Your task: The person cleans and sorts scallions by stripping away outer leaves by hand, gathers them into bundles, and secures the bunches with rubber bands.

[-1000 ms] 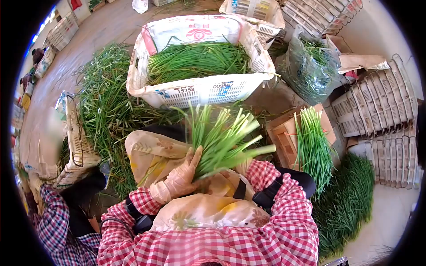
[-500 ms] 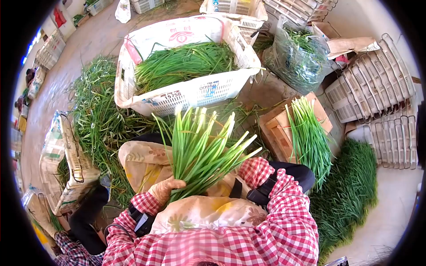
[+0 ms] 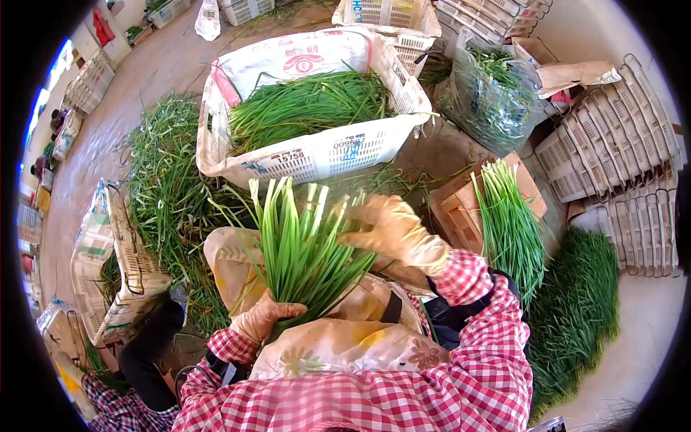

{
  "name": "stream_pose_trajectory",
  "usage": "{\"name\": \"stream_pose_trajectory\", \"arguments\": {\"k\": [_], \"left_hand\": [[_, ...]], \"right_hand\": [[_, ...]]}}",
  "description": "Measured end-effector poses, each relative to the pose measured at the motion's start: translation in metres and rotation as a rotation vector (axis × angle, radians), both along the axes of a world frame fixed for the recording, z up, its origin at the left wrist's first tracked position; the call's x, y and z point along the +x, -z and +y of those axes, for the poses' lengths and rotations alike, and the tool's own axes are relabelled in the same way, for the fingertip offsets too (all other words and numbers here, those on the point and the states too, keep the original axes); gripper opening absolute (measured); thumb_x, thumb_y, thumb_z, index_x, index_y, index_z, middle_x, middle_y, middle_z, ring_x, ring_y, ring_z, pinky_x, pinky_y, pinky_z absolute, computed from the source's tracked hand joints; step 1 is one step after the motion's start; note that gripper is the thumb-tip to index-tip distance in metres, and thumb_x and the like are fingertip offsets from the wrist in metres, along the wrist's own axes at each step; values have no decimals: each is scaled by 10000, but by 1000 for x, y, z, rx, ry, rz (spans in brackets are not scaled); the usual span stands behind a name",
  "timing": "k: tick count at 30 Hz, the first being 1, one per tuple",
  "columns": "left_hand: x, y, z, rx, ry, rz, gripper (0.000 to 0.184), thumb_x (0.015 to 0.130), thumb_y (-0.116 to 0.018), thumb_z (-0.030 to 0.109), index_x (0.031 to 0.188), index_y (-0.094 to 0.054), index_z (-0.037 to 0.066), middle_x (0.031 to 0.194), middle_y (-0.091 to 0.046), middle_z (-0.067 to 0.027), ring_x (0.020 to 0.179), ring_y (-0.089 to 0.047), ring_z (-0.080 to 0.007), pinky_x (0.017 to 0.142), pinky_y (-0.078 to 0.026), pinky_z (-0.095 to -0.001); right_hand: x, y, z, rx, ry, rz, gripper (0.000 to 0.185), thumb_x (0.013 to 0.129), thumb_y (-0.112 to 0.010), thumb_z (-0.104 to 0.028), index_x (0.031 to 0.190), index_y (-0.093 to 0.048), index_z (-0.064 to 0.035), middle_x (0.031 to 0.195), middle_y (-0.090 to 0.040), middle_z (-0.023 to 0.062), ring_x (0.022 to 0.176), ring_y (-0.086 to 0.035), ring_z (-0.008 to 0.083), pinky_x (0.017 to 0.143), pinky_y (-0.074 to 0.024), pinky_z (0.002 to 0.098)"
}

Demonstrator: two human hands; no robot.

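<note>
My gloved left hand [image 3: 266,317] is wrapped round the lower part of a bunch of green stalks [image 3: 302,252], whose pale ends point up and fan out above my lap. Right of the bunch's upper part is my gloved right hand [image 3: 396,230], fingers apart and blurred by motion, at the edge of the stalks. Whether its fingertips touch them I cannot tell. Beyond the bunch stands a white crate [image 3: 317,160] lined with a white sack and holding green stalks [image 3: 309,108].
On the right, a wooden stand [image 3: 455,209] bears another bunch [image 3: 507,223], beside a large green pile [image 3: 576,309]. Loose greens [image 3: 169,180] lie left. A plastic bag [image 3: 489,97] and stacked crates [image 3: 612,137] stand back right. A co-worker's sleeve [image 3: 122,407] shows at lower left.
My right hand, hidden behind the stalks half a second ago, has risen into view on their right side. My left hand keeps hold of the bunch, now more upright. The view has shifted slightly.
</note>
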State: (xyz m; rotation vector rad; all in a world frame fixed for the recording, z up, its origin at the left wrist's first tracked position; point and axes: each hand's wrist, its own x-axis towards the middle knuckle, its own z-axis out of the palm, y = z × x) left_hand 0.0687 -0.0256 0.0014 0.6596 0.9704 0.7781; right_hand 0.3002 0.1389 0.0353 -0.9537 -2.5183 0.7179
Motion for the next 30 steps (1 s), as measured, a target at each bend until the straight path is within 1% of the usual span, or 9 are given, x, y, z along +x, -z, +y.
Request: {"name": "stream_pose_trajectory", "arguments": {"k": [1, 5, 7, 11, 14, 17, 23, 28, 30], "left_hand": [[1, 0, -3, -16, -24, -45, 582, 761, -650, 50, 1305, -442, 41, 1260, -524, -80, 1120, -502, -206, 965, -398, -321], [-26, 73, -45, -135, -271, -170, 624, 755, -727, 115, 1303, -438, 39, 1224, -545, -52, 1066, -525, -156, 926, -415, -296], [-18, 69, -47, -36, -450, -235, 547, 768, -715, 90, 1260, -484, 33, 1181, -573, -54, 1016, -552, -149, 886, -441, -286], [-12, 65, -54, 30, -571, -315, 504, 775, -709, 77, 1236, -510, 30, 1156, -588, -55, 988, -566, -146, 864, -455, -280], [-13, 66, -56, 8, -538, -317, 500, 775, -708, 76, 1233, -512, 30, 1153, -589, -55, 986, -567, -145, 863, -456, -280], [-11, 61, -53, 2, -501, -311, 495, 776, -707, 75, 1230, -514, 30, 1150, -591, -55, 984, -568, -145, 861, -457, -280], [-7, 56, -48, -5, -468, -306, 486, 777, -706, 73, 1224, -519, 29, 1144, -594, -56, 979, -570, -145, 858, -459, -280], [-10, 56, -49, -7, -478, -319, 479, 778, -705, 71, 1219, -523, 29, 1138, -596, -56, 975, -571, -145, 855, -460, -279], [-12, 56, -51, -2, -491, -324, 476, 779, -704, 70, 1217, -525, 29, 1136, -597, -56, 974, -572, -145, 854, -461, -279]], "right_hand": [[-7, 4, 0, -97, -46, -10, 275, 779, -669, -284, 968, -672, -84, 746, -610, 122, 633, -607, 268, 579, -485, 376], [-33, 29, -30, 845, -246, 36, 60, 732, -560, -117, 746, -534, -65, 598, -458, 42, 444, -406, 157, 437, -400, 297], [-47, 36, -47, 672, -384, 343, 100, 750, -567, -143, 820, -535, -79, 597, -462, 36, 435, -405, 148, 389, -360, 264], [-50, 14, -72, 169, -576, -149, 121, 810, -579, -163, 826, -614, -48, 643, -608, 84, 562, -597, 177, 446, -457, 354], [-45, 5, -77, -769, -582, 400, 178, 841, -623, -191, 954, -688, -72, 894, -688, 131, 526, -591, 134, 435, -459, 321], [-26, -41, -52, -1230, -553, 349, 166, 865, -594, -170, 963, -669, -58, 871, -691, 107, 465, -532, 96, 377, -411, 255], [22, -69, 14, -1240, 35, 1385, 137, 913, -535, -184, 895, -574, -54, 737, -609, 37, 478, -431, 50, 414, -363, 189], [54, -91, 49, -852, 251, 1749, 225, 938, -473, -186, 903, -563, 16, 624, -515, -6, 458, -438, 74, 421, -391, 233], [74, -70, 71, -721, 249, 1485, 256, 928, -487, -228, 950, -574, 12, 656, -526, 2, 503, -481, 83, 450, -398, 222]]}}
